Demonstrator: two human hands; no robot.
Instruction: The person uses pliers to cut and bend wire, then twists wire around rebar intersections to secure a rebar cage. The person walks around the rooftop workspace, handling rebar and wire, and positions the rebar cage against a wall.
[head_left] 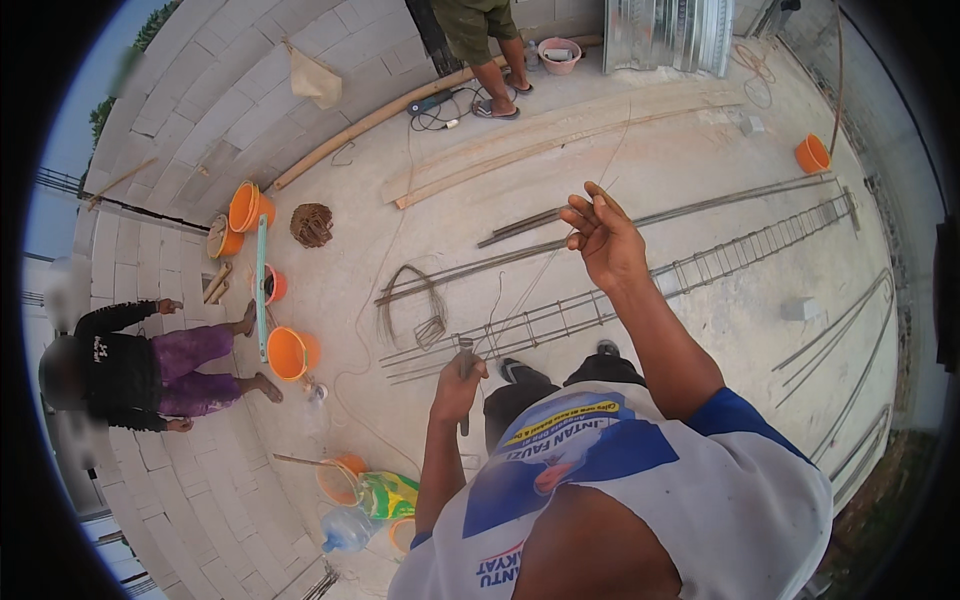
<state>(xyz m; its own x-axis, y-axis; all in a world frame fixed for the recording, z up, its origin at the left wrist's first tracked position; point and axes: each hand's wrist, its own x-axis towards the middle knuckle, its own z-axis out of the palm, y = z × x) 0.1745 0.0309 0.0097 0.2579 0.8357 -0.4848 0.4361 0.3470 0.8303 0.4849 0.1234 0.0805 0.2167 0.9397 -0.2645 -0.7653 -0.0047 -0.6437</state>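
Note:
My left hand (457, 392) is closed around a dark pincers-like tool (465, 346), its blunt end up and its handle showing below the fist. Held higher and to the right, my right hand (612, 245) has its fingers loosely curled. A thin wire (626, 128) seems to run through its fingers, though the grip itself is hard to see. Below both hands, a long steel rebar cage (690, 268) with many stirrups lies on the concrete floor, reaching to the far right. Bundled rebar rods (530, 250) and a looped coil of wire (432, 290) lie beyond it.
A person in purple trousers (195, 372) is at left, near orange buckets (292, 352); another person's legs (490, 75) show at the back. Long planks (560, 140), a grinder (430, 102) and its cord lie on the floor. Loose rods (840, 340) are at right.

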